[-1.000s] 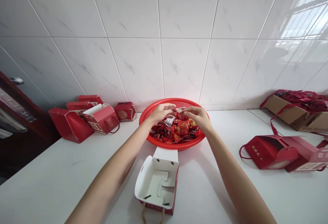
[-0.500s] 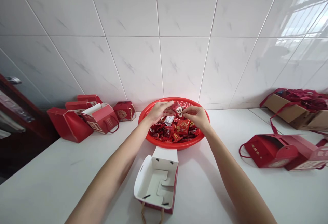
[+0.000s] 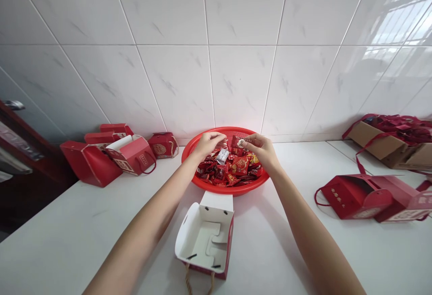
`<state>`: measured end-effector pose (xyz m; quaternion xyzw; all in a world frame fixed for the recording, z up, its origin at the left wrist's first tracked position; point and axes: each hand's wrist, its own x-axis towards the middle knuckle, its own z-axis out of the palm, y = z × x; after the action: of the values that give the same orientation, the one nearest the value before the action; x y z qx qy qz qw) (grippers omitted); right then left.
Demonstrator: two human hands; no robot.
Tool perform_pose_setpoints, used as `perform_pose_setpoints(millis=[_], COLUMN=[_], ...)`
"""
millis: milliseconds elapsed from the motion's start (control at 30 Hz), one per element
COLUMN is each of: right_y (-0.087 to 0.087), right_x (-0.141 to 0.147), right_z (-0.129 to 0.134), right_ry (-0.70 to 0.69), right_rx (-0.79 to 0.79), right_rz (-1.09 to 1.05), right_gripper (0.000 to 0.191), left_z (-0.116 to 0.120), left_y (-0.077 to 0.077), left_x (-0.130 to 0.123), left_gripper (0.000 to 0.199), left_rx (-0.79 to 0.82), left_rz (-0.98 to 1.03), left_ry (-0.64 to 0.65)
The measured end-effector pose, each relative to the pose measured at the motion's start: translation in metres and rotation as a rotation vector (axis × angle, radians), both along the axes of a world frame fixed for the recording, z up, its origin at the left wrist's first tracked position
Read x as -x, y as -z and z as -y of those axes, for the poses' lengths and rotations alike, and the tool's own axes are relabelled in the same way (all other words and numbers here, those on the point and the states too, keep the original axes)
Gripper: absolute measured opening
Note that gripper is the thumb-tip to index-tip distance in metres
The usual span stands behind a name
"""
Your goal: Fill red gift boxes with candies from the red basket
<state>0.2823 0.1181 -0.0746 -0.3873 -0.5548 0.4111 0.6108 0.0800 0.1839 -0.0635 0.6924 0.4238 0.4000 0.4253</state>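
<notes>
A red oval plastic basket (image 3: 229, 190) holds a heap of red-wrapped sweets (image 3: 240, 165), with one silvery packet (image 3: 222, 156) among them. Over its right side, my right hand (image 3: 265, 152) pinches a dark red sweet packet (image 3: 239, 145) with a pale heart-shaped print. At the basket's left, my left hand (image 3: 208, 145) has thumb and fingertips drawn together; a small reddish bit shows at the tips, too small to name. In front of the basket stands an open gift box (image 3: 205, 241), white inside and red outside, its flap towards the basket and a rope handle nearest me.
Several red gift boxes (image 3: 91, 162) stand at the left, with a small closed one (image 3: 163, 145) by the wall. On the right lie two red boxes (image 3: 357, 198) and a cardboard carton (image 3: 374, 144) full of dark red ribboned items. A tiled wall (image 3: 241, 88) backs the white counter (image 3: 290, 250).
My hands have drawn slightly apart. My left fingers, more spread before, are now pinched together. The packet with the heart print has moved slightly right with my right hand.
</notes>
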Motion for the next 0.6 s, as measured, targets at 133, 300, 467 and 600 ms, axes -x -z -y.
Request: perform_pose_setpoints(millis=[133,300,467,600], right_y=[0.001,0.002,0.003,0.005], right_x=[-0.004,-0.006,-0.003,0.000], right_z=[-0.002,-0.004,-0.004,-0.007], right_ry=[0.034,0.023,0.069,0.000], right_rx=[0.096,0.172,0.057,0.016], right_rz=[-0.073,-0.105,0.044,-0.025], right_gripper=[0.038,0.039,0.032,0.041], left_z=[-0.013,-0.012,0.000,0.002], left_y=[0.013,0.016,0.003,0.003], left_x=[0.005,-0.001,-0.011,-0.009], left_gripper=[0.016,0.007,0.030,0.037], left_rx=[-0.014,0.013,0.063,0.059], left_rz=[-0.183,-0.262,-0.057,0.048], left_ry=[-0.142,-0.097,0.145,0.288])
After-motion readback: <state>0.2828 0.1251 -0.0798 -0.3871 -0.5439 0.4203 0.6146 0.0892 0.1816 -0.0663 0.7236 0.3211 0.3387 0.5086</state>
